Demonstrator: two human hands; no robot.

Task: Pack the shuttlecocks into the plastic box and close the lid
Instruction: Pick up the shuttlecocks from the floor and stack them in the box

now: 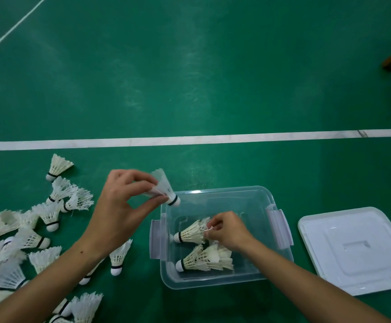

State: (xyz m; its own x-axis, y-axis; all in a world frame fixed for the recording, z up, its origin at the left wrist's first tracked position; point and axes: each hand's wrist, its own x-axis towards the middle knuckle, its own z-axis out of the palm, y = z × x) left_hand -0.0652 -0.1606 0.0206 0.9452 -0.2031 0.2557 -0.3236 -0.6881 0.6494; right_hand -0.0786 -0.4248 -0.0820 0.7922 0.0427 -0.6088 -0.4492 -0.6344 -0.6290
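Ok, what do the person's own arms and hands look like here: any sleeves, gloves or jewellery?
Both forearms are bare as far as the frame shows, with no sleeves. The left hand and right hand wear no gloves, rings or watch. A small dark mole marks the left forearm.

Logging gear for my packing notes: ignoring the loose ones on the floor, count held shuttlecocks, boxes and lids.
Shuttlecocks held: 2 (left-hand shuttlecock, right-hand shuttlecock)
Plastic box: 1
Lid: 1
Total: 4
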